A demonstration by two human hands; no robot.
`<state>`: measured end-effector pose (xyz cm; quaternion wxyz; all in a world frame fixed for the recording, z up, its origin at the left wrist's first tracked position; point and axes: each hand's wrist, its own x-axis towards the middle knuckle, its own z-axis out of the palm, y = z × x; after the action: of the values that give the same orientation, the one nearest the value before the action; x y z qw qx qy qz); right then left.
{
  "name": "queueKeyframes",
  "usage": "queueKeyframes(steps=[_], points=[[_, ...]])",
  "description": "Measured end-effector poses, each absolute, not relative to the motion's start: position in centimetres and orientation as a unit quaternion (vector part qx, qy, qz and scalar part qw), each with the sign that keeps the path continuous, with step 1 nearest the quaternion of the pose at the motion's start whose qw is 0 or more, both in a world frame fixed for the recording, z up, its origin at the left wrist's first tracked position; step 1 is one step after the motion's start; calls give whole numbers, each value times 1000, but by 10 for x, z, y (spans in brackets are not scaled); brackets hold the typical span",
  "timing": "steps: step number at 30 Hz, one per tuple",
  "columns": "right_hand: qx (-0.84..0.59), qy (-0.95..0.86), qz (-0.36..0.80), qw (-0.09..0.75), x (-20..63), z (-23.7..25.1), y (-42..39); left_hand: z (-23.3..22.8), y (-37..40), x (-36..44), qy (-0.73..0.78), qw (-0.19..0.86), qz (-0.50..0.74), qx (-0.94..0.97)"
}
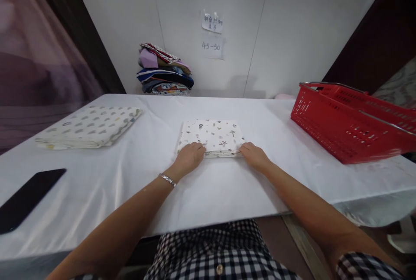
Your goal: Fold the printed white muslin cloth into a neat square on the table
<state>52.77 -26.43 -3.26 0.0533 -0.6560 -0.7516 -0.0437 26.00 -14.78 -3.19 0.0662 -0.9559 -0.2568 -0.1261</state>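
Two hands being pressed on near edge of folded printed cloth (pixel 212 137), lying at 12 o'clock, long axis 9-to-3. Left hand (pixel 190 155) being laid flat on near-left corner, right hand (pixel 254 155) on near-right corner; neither clenched, both equally near.

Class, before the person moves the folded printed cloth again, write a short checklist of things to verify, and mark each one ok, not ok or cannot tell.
1. Left hand on the near left corner of the folded cloth: ok.
2. Right hand on the near right corner: ok.
3. Cloth lies flat and square on the table: ok.
4. Red basket apart from the cloth: ok.
5. Phone away from both hands: ok.
6. Fingers gripping or only pressing: cannot tell.
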Motion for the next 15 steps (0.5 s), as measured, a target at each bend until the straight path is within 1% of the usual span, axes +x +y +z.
queueKeyframes(steps=[9,12,15], points=[[-647,-750,-49,130,532,-47,-276,-41,-149,249,-226,37,-204,-952],[-649,-747,-46,135,532,-47,-275,-45,-149,245,-213,17,-223,-951],[-655,-741,-51,138,521,-36,-271,-47,-150,243,-210,12,-222,-952]])
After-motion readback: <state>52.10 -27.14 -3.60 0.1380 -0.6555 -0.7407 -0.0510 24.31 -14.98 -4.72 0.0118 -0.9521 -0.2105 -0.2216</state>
